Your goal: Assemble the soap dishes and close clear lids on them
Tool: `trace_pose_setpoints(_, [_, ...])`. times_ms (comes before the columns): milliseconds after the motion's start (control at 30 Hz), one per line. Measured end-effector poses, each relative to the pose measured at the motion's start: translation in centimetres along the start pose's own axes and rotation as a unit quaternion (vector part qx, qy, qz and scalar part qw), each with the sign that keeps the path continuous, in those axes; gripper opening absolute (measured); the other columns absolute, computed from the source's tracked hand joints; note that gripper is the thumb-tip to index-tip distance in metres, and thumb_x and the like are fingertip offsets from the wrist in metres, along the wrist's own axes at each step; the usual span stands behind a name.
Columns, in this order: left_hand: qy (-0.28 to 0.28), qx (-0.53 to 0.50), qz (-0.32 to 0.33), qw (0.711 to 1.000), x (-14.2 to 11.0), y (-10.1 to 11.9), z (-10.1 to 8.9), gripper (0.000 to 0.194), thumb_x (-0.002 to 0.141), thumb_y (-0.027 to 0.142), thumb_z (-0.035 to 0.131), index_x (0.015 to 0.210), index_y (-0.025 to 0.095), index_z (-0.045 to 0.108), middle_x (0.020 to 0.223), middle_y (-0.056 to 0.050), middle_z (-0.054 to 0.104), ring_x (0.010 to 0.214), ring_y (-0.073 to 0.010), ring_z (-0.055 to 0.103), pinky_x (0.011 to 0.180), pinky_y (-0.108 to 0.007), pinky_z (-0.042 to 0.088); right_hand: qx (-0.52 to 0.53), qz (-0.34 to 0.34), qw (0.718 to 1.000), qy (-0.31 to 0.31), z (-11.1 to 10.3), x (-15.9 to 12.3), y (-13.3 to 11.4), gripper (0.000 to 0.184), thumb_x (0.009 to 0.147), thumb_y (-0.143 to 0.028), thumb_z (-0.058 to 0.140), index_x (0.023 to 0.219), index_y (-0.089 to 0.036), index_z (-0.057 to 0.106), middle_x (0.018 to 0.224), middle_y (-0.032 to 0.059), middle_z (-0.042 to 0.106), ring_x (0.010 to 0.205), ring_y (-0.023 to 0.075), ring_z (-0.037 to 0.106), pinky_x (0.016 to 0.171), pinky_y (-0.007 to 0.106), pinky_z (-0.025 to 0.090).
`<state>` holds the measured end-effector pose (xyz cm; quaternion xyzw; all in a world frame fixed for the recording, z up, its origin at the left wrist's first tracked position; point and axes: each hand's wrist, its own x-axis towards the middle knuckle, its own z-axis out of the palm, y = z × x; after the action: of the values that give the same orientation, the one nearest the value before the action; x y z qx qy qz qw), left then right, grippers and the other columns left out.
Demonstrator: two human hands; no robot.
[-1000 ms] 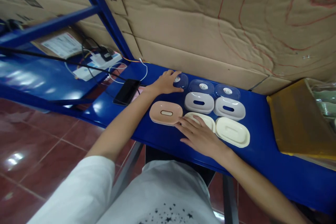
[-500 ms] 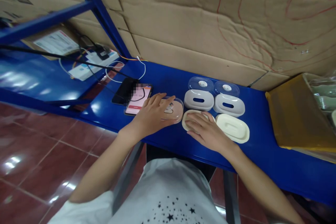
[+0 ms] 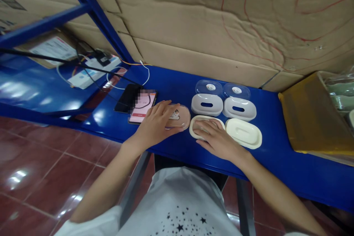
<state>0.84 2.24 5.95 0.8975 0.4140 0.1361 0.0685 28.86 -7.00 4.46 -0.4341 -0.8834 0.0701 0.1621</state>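
Note:
My left hand [image 3: 153,125] is around the left end of a pink oval box [image 3: 182,118] with a clear cover and a small cartoon picture. Its thumb lies along the near side and its fingers along the far side. Flat over a cream oval tray-like piece [image 3: 194,132] rests my right hand [image 3: 214,134], fingers stretched out, hiding much of it. A matching cream piece [image 3: 245,132] lies just right of that hand. Behind them stand two white oval shells with slots, the left shell [image 3: 207,105] and the right shell [image 3: 239,109].
Two clear lids, a left lid [image 3: 203,86] and a right lid [image 3: 243,91], lie at the back. A lit phone [image 3: 141,108] overlaps a black device [image 3: 124,99] on the left. An open carton [image 3: 301,118] stands right. Cables run to a power strip [image 3: 83,78].
The view has shifted slightly. Both hands keep nearly the same places on the pink box and the cream piece; nothing is lifted or let go.

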Motion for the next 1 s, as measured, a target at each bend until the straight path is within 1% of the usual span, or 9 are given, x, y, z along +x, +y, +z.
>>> trace_pose_setpoints(167, [0.012, -0.002, -0.002, 1.0, 0.0, 0.2, 0.1, 0.077, 0.098, 0.059, 0.073, 0.161, 0.025, 0.045, 0.162, -0.02, 0.051, 0.153, -0.0415, 0.046, 0.12, -0.061, 0.045, -0.002, 0.001, 1.0, 0.004, 0.3, 0.0, 0.2, 0.033, 0.111, -0.033, 0.055, 0.139, -0.02, 0.067, 0.15, 0.0163, 0.066, 0.143, 0.0341, 0.059, 0.116, 0.06, 0.048])
trace_pose_setpoints(400, [0.011, -0.001, -0.007, 1.0, 0.2, 0.5, 0.3, 0.08, 0.097, 0.061, 0.073, 0.162, 0.023, 0.046, 0.163, -0.022, 0.05, 0.154, -0.043, 0.045, 0.121, -0.062, 0.044, -0.004, 0.003, 1.0, 0.003, 0.2, 0.0, 0.2, 0.034, 0.111, -0.033, 0.056, 0.139, -0.019, 0.067, 0.152, 0.017, 0.065, 0.142, 0.0344, 0.06, 0.117, 0.059, 0.048])
trace_pose_setpoints(533, [0.011, 0.018, -0.003, 1.0, 0.2, 0.6, 0.3, 0.08, 0.098, 0.063, 0.07, 0.162, 0.021, 0.047, 0.163, -0.022, 0.05, 0.155, -0.043, 0.045, 0.122, -0.061, 0.043, -0.006, 0.007, 1.0, 0.005, 0.2, 0.1, 0.1, 0.036, 0.11, -0.033, 0.056, 0.143, -0.021, 0.065, 0.154, 0.0166, 0.064, 0.143, 0.0338, 0.06, 0.117, 0.059, 0.048])
trace_pose_setpoints(633, [0.005, 0.035, 0.008, 0.999, 0.2, 0.7, 0.5, 0.081, 0.099, 0.064, 0.069, 0.163, 0.02, 0.046, 0.165, -0.023, 0.047, 0.156, -0.045, 0.042, 0.124, -0.063, 0.04, -0.009, 0.006, 1.0, 0.0, 0.3, 0.0, 0.1, 0.038, 0.11, -0.032, 0.056, 0.146, -0.021, 0.063, 0.156, 0.0168, 0.063, 0.145, 0.0336, 0.058, 0.118, 0.059, 0.047])
trace_pose_setpoints(733, [0.003, 0.04, 0.012, 0.999, 0.2, 0.7, 0.7, 0.081, 0.099, 0.063, 0.069, 0.164, 0.021, 0.045, 0.167, -0.023, 0.045, 0.157, -0.0466, 0.04, 0.125, -0.065, 0.038, -0.007, 0.006, 1.0, -0.003, 0.3, 0.0, 0.1, 0.039, 0.111, -0.033, 0.054, 0.148, -0.021, 0.061, 0.157, 0.0163, 0.061, 0.146, 0.0331, 0.057, 0.118, 0.058, 0.046])
trace_pose_setpoints(900, [0.004, 0.029, 0.014, 0.999, 0.1, 0.4, 1.0, 0.083, 0.099, 0.064, 0.068, 0.166, 0.022, 0.041, 0.17, -0.021, 0.042, 0.159, -0.0458, 0.037, 0.124, -0.064, 0.039, 0.0, 0.01, 1.0, -0.005, 0.3, 0.0, 0.1, 0.04, 0.11, -0.032, 0.055, 0.149, -0.024, 0.061, 0.158, 0.0157, 0.061, 0.146, 0.0334, 0.057, 0.118, 0.059, 0.047])
trace_pose_setpoints(1000, [0.019, 0.022, 0.024, 0.999, 0.5, 0.1, 1.0, 0.082, 0.099, 0.064, 0.068, 0.166, 0.024, 0.042, 0.171, -0.021, 0.039, 0.159, -0.0452, 0.037, 0.124, -0.064, 0.039, 0.003, 0.012, 1.0, -0.006, 0.3, 0.0, 0.1, 0.04, 0.11, -0.032, 0.056, 0.148, -0.024, 0.061, 0.158, 0.0161, 0.061, 0.146, 0.0341, 0.056, 0.118, 0.06, 0.046])
